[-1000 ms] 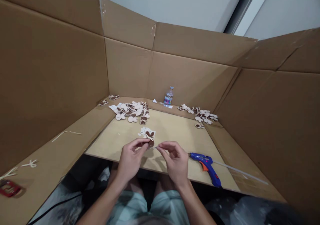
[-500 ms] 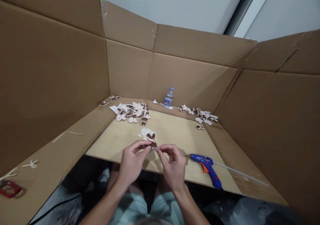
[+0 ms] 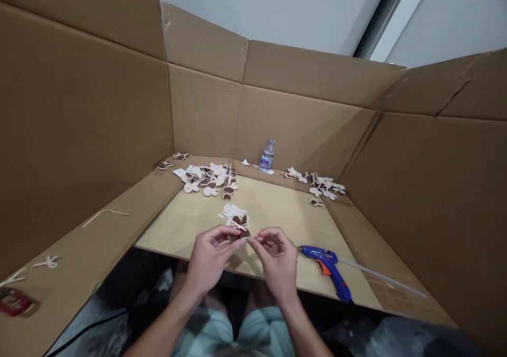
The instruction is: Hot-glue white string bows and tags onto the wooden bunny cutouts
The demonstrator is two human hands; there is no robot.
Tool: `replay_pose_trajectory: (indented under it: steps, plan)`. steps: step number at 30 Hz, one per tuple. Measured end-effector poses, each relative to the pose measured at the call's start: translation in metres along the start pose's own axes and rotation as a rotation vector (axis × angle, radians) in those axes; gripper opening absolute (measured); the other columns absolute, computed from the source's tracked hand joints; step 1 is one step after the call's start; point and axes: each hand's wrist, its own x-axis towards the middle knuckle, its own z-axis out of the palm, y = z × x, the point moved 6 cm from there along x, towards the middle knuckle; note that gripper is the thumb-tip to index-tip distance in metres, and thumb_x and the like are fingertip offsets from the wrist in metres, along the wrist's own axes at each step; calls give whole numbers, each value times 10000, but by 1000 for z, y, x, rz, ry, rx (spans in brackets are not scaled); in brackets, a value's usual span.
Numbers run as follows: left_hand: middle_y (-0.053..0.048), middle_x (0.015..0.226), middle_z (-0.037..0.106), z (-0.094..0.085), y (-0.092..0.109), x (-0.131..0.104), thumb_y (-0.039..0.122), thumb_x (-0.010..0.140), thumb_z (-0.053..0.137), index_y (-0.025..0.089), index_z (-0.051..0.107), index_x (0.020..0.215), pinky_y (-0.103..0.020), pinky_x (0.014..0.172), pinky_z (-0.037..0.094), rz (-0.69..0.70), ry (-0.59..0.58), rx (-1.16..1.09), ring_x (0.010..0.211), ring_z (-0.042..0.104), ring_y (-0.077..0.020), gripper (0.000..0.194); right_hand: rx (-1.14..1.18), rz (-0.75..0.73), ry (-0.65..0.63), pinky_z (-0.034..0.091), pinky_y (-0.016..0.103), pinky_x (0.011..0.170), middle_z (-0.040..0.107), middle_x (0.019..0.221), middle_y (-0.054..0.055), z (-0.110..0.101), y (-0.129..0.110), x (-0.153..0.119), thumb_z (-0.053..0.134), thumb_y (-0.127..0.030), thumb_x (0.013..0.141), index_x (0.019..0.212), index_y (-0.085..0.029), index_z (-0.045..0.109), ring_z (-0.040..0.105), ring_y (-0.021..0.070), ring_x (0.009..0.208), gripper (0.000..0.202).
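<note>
1. Brown bunny-shaped piece [image 3: 240,222], with a pale bow tied around it, is held over the near part of the wooden board [image 3: 277,209], between the two hands, its ears pointing away from the person.
2. The left hand [image 3: 212,256] is nearly closed, its thumb and index finger pinching the piece at its left side and lower edge.
3. The right hand [image 3: 279,264] is loosely curled, its thumb tip at the lower edge of the piece, where a tiny pale bit shows; whether its fingertips grip that bit, I cannot tell.
4. Just beyond the piece lies a small pile of white scraps [image 3: 233,210].
5. To the right of the right hand, a blue glue gun [image 3: 335,275] with an orange trigger lies on its side, a long translucent glue stick [image 3: 384,279] running out of its back.
6. Farther off, a left heap of bunny pieces [image 3: 209,178] and a right heap of bunny pieces [image 3: 325,186] show both pale and brown faces.
7. Between the heaps, a water bottle [image 3: 267,156] stands upright near the cardboard wall [image 3: 301,124].
8. On the cardboard at the left are a loose cord [image 3: 105,213], a tied bow [image 3: 48,262] and a red object [image 3: 15,301].
</note>
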Motion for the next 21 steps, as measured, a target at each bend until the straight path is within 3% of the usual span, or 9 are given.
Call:
replay_pose_trajectory:
  steps: [4, 7, 12, 15, 21]
  plan:
    - [7, 719, 652, 3, -6, 0, 249, 672, 785, 172, 647, 750, -202, 652, 481, -74, -102, -115, 689, 608, -126, 176, 136, 154, -124, 508, 235, 584, 575, 652, -39, 2, 11, 9, 816, -282, 634, 803, -193, 556, 580, 118, 590, 323]
    - [-1, 728, 653, 5, -6, 1, 229, 670, 777, 169, 646, 747, -219, 680, 476, -90, -155, -136, 704, 604, -136, 164, 187, 200, -233, 512, 253, 571, 572, 656, -33, 0, 14, 13, 759, -358, 704, 864, -196, 552, 586, 125, 562, 308]
    - [-34, 784, 682, 11, -5, 1, 215, 636, 785, 155, 666, 739, -248, 717, 473, -105, -253, -37, 746, 610, -159, 168, -58, 48, -375, 521, 272, 677, 636, 877, 21, -10, -1, 11, 564, -350, 887, 1187, -236, 544, 637, 145, 710, 322]
    - [21, 679, 630, 16, -9, -2, 138, 546, 823, 161, 607, 648, -216, 645, 441, -108, -268, 22, 651, 555, -123, 240, -220, 17, -490, 502, 275, 776, 660, 972, 42, -10, -6, 1, 560, -316, 895, 1123, -236, 620, 633, 171, 870, 249]
    - [60, 584, 569, 32, -27, -13, 85, 518, 804, 162, 548, 564, -194, 558, 378, -162, -361, 34, 575, 499, -102, 271, -363, 51, -583, 480, 267, 786, 661, 970, 26, -20, -9, -17, 597, -279, 874, 1057, -245, 623, 614, 172, 868, 188]
